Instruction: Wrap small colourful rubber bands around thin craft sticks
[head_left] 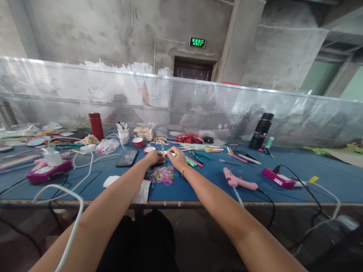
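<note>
My left hand (155,157) is closed, its fingertips pinching a small upright stick (162,146) with red and green on it. Close beside it, my right hand (177,159) grips a white marker (169,153) with a green end, its tip pointing toward the stick. Whether the tip touches the stick I cannot tell. Just below both hands lies a loose pile of thin multicoloured bands (162,174). Several coloured markers (191,161) lie to the right of my right hand, near teal-handled pliers (204,155).
A pink glue gun (239,180) rests at right, near a purple power strip (278,178). A phone (127,158), white cable (91,166) and red bottle (96,126) are at left. A black bottle (261,131) stands at back right, before a perforated metal screen (227,109).
</note>
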Available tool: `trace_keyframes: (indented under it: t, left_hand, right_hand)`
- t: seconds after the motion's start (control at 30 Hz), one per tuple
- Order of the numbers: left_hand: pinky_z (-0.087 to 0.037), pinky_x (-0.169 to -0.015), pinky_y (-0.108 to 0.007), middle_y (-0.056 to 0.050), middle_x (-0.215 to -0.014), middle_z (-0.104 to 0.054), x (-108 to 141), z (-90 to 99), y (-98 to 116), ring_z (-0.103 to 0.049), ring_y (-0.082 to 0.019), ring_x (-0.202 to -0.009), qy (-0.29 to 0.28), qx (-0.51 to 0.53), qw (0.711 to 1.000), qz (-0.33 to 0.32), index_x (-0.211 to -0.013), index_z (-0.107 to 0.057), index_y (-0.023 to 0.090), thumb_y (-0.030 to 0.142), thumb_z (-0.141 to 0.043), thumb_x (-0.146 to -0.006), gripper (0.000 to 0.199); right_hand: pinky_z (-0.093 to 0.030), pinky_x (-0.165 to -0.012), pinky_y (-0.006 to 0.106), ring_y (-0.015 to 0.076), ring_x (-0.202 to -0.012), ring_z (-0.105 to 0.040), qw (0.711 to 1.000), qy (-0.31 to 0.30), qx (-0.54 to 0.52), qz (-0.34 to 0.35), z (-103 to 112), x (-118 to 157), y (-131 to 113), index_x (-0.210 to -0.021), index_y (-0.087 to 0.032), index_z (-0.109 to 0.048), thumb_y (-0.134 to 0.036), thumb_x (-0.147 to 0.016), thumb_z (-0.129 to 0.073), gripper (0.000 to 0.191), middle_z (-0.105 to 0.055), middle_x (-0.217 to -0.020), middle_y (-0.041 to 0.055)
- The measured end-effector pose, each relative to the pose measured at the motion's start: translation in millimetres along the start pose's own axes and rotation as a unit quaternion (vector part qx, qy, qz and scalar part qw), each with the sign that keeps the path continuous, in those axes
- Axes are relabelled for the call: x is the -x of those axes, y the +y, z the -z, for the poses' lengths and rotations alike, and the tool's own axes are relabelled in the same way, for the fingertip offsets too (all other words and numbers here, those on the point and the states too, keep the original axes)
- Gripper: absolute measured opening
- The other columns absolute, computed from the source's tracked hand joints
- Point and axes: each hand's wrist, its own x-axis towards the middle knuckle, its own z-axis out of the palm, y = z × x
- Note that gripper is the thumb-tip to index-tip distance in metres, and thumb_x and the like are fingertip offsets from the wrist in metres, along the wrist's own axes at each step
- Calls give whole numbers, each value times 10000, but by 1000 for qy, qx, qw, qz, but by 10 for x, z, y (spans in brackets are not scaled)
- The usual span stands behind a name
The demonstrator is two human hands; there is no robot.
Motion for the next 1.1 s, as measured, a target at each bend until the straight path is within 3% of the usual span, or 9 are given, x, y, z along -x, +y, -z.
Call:
trace_keyframes:
  t: [0.37, 0.63, 1.1]
  left_hand:
    - [-315, -455, -209, 29, -428, -497, -23, 29, -35, -430, -88, -449, -7, -51, 998, -23, -507, -610, 148, 327, -768, -615, 262]
    - [-333, -468, -200, 18, -484, -554, -117, 29, -148, -442, -86, -465, -3, -54, 998, -23, -566, -645, 141, 397, -771, -591, 286]
    - [-362, -460, -197, 18, -452, -546, -2, 19, -16, -451, -83, -457, 2, -21, 1000, -18, -517, -624, 140, 348, -807, -559, 280]
  right_hand:
    - [-436, -778, 250, 158, -801, -609, 1000, 8, 3, 1, -1, 4, 14, -725, -235, -571, -321, -844, -492, 167, -670, -791, -18]
    - [-437, -774, 255, 161, -802, -618, 1000, 10, 7, -8, -3, 0, 30, -727, -238, -574, -309, -840, -500, 153, -671, -785, -21]
    - [-444, -786, 257, 161, -806, -620, 1000, 13, -3, -4, 12, 3, 6, -724, -241, -567, -320, -846, -483, 168, -671, -785, -20]
